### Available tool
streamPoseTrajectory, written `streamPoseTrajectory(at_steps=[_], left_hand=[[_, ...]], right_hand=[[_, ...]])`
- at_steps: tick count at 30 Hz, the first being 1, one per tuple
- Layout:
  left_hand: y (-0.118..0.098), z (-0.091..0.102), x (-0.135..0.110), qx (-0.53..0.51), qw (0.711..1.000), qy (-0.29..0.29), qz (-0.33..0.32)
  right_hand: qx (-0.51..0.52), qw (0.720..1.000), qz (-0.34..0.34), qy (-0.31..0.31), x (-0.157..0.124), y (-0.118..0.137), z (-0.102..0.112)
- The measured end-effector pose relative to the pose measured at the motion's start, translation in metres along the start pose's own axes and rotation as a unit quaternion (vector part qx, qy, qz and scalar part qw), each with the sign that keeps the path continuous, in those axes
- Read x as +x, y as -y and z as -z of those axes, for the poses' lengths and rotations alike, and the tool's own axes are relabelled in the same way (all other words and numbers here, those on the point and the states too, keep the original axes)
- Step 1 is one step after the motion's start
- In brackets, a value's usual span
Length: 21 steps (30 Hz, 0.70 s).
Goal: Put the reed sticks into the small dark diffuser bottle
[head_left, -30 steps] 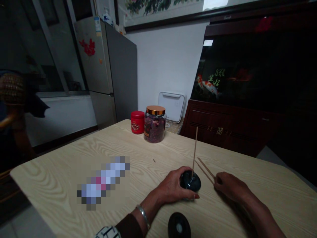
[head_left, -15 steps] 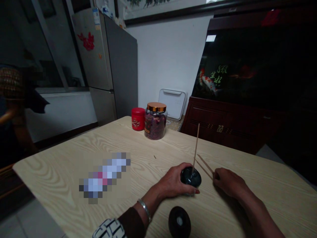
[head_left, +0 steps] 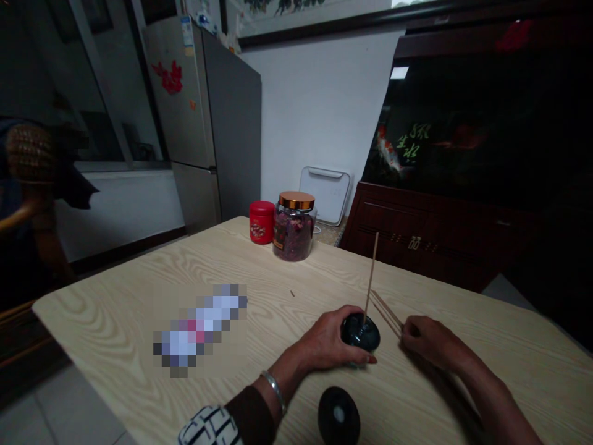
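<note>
On the bench, left grip clamped around a dark round holder, thin wooden stick standing near-upright in it. Right grip at the ends of two wooden sticks; closure: cannot tell. Second dark round piece nearer the body than left grip.

A red tin stands beside a glass jar.
</note>
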<state>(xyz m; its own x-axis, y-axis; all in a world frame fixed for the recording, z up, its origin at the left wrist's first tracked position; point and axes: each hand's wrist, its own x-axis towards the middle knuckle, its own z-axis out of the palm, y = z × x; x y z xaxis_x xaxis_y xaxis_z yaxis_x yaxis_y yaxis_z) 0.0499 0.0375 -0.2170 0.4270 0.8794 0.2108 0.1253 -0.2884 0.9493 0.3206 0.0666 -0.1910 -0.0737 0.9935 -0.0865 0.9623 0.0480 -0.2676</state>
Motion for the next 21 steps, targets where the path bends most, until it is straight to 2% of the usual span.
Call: streamPoseTrajectory(at_steps=[3, 5, 6, 8, 10, 11, 12, 13, 15, 17, 21], left_hand=[[0.001, 0.0, 0.0, -0.002, 1.0, -0.004, 0.0], [0.002, -0.001, 0.001, -0.005, 1.0, -0.004, 0.001], [0.003, -0.001, 0.001, -0.007, 1.0, -0.002, 0.0], [0.004, -0.001, 0.001, -0.007, 1.0, 0.003, -0.003], [0.004, 0.0, 0.001, -0.002, 1.0, 0.005, -0.005], [0.004, 0.0, 0.001, 0.0, 1.0, 0.005, -0.005], [0.005, 0.001, 0.001, 0.003, 1.0, 0.004, -0.004], [0.005, 0.001, 0.001, 0.006, 1.0, 0.005, -0.003], [0.004, 0.001, 0.001, 0.008, 1.0, 0.008, 0.0], [0.003, 0.001, 0.002, 0.005, 1.0, 0.009, 0.001], [0.0, 0.0, 0.001, 0.003, 1.0, 0.002, 0.006]], right_hand=[[0.135, 0.989, 0.04, -0.034, -0.008, 0.001, 0.026], [0.296, 0.949, 0.044, -0.101, -0.018, 0.009, 0.048], [0.38, 0.913, 0.033, -0.145, -0.024, 0.016, 0.057], [0.517, 0.822, 0.012, -0.237, -0.035, 0.033, 0.072], [0.605, 0.733, 0.017, -0.31, -0.043, 0.054, 0.079], [0.628, 0.702, 0.027, -0.335, -0.047, 0.064, 0.079], [0.637, 0.683, 0.038, -0.354, -0.049, 0.073, 0.078], [0.635, 0.676, 0.047, -0.37, -0.05, 0.08, 0.076], [0.611, 0.686, 0.057, -0.392, -0.052, 0.089, 0.07], [0.58, 0.709, 0.058, -0.397, -0.051, 0.092, 0.063], [0.507, 0.774, 0.065, -0.373, -0.048, 0.094, 0.054]])
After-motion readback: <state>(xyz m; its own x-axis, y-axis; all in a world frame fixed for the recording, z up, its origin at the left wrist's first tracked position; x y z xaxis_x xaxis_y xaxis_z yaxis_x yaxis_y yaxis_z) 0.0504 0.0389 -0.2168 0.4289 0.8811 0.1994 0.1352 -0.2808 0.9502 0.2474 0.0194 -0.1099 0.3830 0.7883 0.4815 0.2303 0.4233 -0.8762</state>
